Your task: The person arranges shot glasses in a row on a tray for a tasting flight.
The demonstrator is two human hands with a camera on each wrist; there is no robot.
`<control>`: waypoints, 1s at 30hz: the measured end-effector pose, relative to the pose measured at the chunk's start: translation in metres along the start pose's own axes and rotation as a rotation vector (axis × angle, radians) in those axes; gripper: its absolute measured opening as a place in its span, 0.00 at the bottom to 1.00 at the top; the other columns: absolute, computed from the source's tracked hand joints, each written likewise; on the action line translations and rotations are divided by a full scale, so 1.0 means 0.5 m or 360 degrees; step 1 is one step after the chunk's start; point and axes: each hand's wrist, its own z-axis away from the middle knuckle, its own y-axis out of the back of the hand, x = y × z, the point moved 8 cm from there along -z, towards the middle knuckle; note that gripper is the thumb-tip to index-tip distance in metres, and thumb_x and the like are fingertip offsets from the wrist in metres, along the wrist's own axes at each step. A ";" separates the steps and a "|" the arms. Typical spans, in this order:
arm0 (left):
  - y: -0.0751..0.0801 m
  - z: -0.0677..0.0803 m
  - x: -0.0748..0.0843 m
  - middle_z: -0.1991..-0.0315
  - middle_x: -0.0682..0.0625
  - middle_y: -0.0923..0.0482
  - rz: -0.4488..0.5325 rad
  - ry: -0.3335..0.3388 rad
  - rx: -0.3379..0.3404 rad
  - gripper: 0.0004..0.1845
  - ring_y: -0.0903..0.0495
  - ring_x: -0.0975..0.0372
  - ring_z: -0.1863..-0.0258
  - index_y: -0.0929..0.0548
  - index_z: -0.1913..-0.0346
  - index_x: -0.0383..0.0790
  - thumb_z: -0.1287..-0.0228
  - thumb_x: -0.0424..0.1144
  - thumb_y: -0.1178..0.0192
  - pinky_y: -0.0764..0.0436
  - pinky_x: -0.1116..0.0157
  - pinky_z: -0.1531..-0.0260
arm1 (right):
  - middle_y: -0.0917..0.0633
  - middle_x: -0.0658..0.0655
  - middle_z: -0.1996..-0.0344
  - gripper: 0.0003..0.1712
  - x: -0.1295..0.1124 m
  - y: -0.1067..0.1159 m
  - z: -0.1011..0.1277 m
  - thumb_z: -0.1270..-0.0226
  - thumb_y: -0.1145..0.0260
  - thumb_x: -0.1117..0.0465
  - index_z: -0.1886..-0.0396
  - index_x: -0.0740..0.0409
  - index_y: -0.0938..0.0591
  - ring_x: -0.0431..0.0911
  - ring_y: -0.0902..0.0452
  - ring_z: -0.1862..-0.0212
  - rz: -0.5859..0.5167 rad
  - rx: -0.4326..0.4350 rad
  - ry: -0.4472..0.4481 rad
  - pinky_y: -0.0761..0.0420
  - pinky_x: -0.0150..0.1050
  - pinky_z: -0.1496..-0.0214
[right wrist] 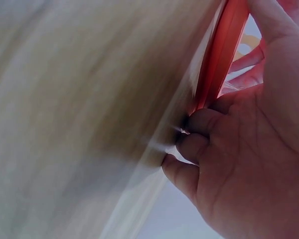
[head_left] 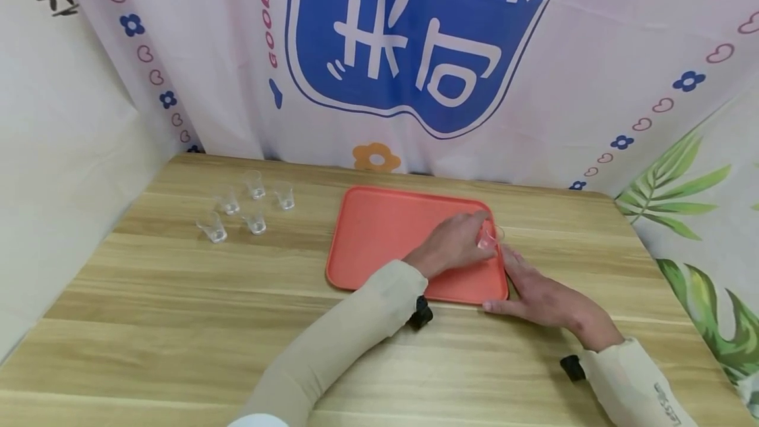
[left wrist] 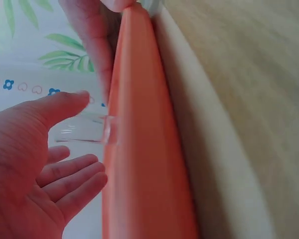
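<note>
At the right edge of the orange tray (head_left: 385,236), my left hand (head_left: 453,242) reached across my body and pinched a small clear cup (head_left: 487,237) between thumb and fingertips, the cup sitting right at the tray's rim on that far-right side, so that I could keep it steady and upright over the raised lip. My right hand (head_left: 542,295) lay on the table (head_left: 178,321) just beside the tray's near right corner, thumb against the rim and the other fingers curled at the edge, which I judged braced the light tray so it would not slide under the other hand's work; the right wrist view showed those fingers bent against the orange edge. From the left wrist view the cup showed only as a faint glassy shape by the rim, with my thumb near it, so the exact grip was hard to read there. Five more clear cups (head_left: 246,211) stood in a loose group well apart on the left part of the table, upright and untouched, against the printed backdrop (head_left: 415,38).
</note>
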 end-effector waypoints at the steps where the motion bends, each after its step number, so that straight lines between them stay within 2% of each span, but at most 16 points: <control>1: 0.004 0.002 0.003 0.46 0.52 0.18 -0.0012 -0.0005 -0.0002 0.35 0.20 0.66 0.52 0.28 0.29 0.40 0.33 0.51 0.31 0.21 0.70 0.51 | 0.60 0.62 0.17 0.66 0.001 0.000 0.001 0.33 0.32 0.33 0.16 0.49 0.67 0.66 0.63 0.20 0.0001 -0.0001 -0.0004 0.50 0.70 0.26; 5: 0.028 0.012 0.017 0.40 0.50 0.20 -0.0028 -0.0041 0.0006 0.39 0.19 0.65 0.47 0.32 0.25 0.41 0.32 0.55 0.31 0.20 0.68 0.50 | 0.60 0.63 0.18 0.66 0.004 -0.002 0.004 0.32 0.33 0.33 0.15 0.50 0.66 0.67 0.64 0.20 0.0017 -0.0008 -0.0021 0.50 0.71 0.27; 10: 0.060 0.031 0.025 0.39 0.50 0.20 0.0074 -0.0076 0.0016 0.37 0.20 0.65 0.48 0.29 0.27 0.43 0.32 0.56 0.32 0.20 0.68 0.49 | 0.59 0.64 0.18 0.68 0.006 -0.003 0.006 0.33 0.33 0.32 0.16 0.54 0.66 0.67 0.63 0.20 0.0032 -0.0025 -0.0043 0.48 0.71 0.27; 13: 0.079 0.046 0.030 0.39 0.50 0.20 0.0088 -0.0128 0.0027 0.34 0.20 0.63 0.46 0.26 0.29 0.44 0.32 0.58 0.33 0.20 0.67 0.47 | 0.59 0.63 0.18 0.68 0.007 -0.001 0.007 0.33 0.33 0.32 0.16 0.53 0.66 0.68 0.64 0.20 0.0028 -0.0029 -0.0047 0.48 0.72 0.28; 19: 0.114 0.073 0.038 0.39 0.50 0.20 -0.0004 -0.0235 0.0079 0.33 0.21 0.62 0.42 0.23 0.32 0.44 0.29 0.61 0.38 0.21 0.64 0.43 | 0.59 0.62 0.17 0.66 0.004 0.005 0.007 0.33 0.32 0.33 0.15 0.48 0.66 0.69 0.64 0.21 0.0004 -0.0014 -0.0016 0.48 0.73 0.29; 24: 0.137 0.095 0.041 0.36 0.51 0.21 -0.0129 -0.0290 0.0069 0.33 0.22 0.63 0.39 0.24 0.30 0.44 0.28 0.61 0.39 0.23 0.64 0.41 | 0.59 0.63 0.18 0.66 0.003 0.004 0.008 0.33 0.32 0.33 0.15 0.48 0.66 0.69 0.64 0.21 0.0003 -0.0008 -0.0009 0.49 0.73 0.28; 30: 0.164 0.130 0.012 0.35 0.51 0.22 -0.0244 -0.0248 0.0036 0.30 0.23 0.60 0.37 0.23 0.30 0.43 0.28 0.56 0.36 0.23 0.62 0.39 | 0.59 0.63 0.18 0.66 0.002 0.002 0.004 0.32 0.33 0.33 0.15 0.53 0.65 0.67 0.65 0.20 0.0003 -0.0005 -0.0004 0.50 0.71 0.27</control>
